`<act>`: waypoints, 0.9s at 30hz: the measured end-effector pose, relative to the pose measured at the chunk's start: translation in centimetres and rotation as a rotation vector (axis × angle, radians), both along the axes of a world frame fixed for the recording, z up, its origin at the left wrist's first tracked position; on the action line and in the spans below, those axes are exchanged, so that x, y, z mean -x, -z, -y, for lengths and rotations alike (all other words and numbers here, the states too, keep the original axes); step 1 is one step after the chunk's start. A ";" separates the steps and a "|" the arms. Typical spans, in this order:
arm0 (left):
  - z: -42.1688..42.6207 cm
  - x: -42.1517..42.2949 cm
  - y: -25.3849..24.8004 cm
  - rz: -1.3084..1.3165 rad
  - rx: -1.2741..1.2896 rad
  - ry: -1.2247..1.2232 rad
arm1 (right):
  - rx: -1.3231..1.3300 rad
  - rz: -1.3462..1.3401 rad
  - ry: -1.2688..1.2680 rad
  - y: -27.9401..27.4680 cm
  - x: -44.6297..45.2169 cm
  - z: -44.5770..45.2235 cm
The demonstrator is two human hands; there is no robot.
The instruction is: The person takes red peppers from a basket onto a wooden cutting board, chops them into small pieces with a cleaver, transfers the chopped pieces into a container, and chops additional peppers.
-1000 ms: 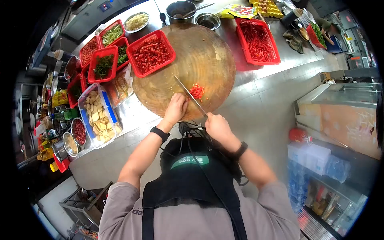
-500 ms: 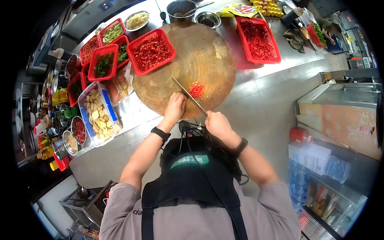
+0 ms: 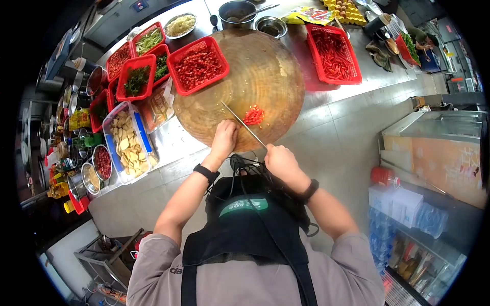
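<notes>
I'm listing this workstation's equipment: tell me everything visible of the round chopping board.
The round chopping board is broad and brown, apparently wood, with faint curved marks and a small pale patch toward its far right. It lies flat on the metal counter. A red basket covers part of its far-left edge. Small chopped red pieces lie toward its near side, beside the knife; the left hand seems to rest there too. Its thickness is unclear.

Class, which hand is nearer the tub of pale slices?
Left. The left hand, at the chopping block's near edge, is right of the tub; the right hand, gripping the knife, is farther right.
</notes>
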State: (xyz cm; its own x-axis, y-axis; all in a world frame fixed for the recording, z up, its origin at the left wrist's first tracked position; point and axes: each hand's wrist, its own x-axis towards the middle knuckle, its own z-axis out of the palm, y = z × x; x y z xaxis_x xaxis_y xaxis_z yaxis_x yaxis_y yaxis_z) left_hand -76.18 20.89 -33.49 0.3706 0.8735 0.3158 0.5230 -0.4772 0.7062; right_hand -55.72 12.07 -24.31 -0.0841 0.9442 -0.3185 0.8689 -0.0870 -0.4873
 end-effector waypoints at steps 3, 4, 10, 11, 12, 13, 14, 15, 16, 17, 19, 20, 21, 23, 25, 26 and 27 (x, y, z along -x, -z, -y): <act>-0.1 -0.5 -0.1 -0.055 -0.022 -0.028 | 0.039 0.024 0.011 1.0 0.6 -0.2; 0.0 -0.6 0.1 -0.053 -0.022 -0.022 | 0.039 0.026 0.017 1.3 0.3 -0.1; -1.2 -1.2 -0.7 -0.006 0.061 0.012 | -0.161 -0.276 0.149 -0.1 -3.2 -1.3; -1.4 -1.2 -0.9 -0.038 0.128 0.022 | -0.017 -0.402 0.255 -0.7 -4.2 -1.4; -1.7 -1.5 -0.9 -0.039 0.128 0.021 | 0.126 -0.524 0.361 -2.3 -4.9 -1.7; -1.9 -2.3 -0.9 0.012 0.040 -0.005 | 0.178 -0.661 0.414 -0.9 -6.3 -1.4; -2.1 -3.0 -0.9 0.063 -0.047 -0.032 | 0.232 -0.797 0.467 0.9 -7.6 -1.1; -2.2 -3.7 -0.9 0.063 -0.045 -0.033 | 0.277 -0.865 0.558 1.5 -8.2 -0.8; -2.3 -4.4 -0.8 0.063 -0.024 -0.020 | 0.278 -0.864 0.558 2.4 -8.8 -0.3; -2.5 -5.1 -0.7 0.065 -0.003 -0.007 | 0.320 -0.953 0.644 3.3 -9.4 0.2; -2.8 -6.3 0.2 0.039 0.019 0.003 | 0.379 -1.087 0.790 3.7 -9.6 1.0; -2.9 -6.6 0.6 0.043 0.025 0.003 | 0.382 -1.081 0.794 4.5 -9.6 1.5; -2.9 -6.9 0.8 -0.035 -0.009 -0.003 | 0.400 -1.123 0.779 5.0 -9.2 1.9; -3.0 -7.3 0.9 -0.112 -0.039 -0.007 | 0.450 -1.179 0.780 6.0 -8.5 2.5; -2.8 -7.5 0.9 -0.136 -0.032 -0.048 | 0.460 -1.197 0.755 6.5 -6.9 2.3; -2.8 -7.5 0.8 -0.136 -0.031 -0.039 | 0.460 -1.215 0.725 6.7 -6.0 2.0; -2.7 -7.5 0.8 -0.126 -0.030 -0.049 | 0.479 -1.212 0.712 6.4 -4.9 1.6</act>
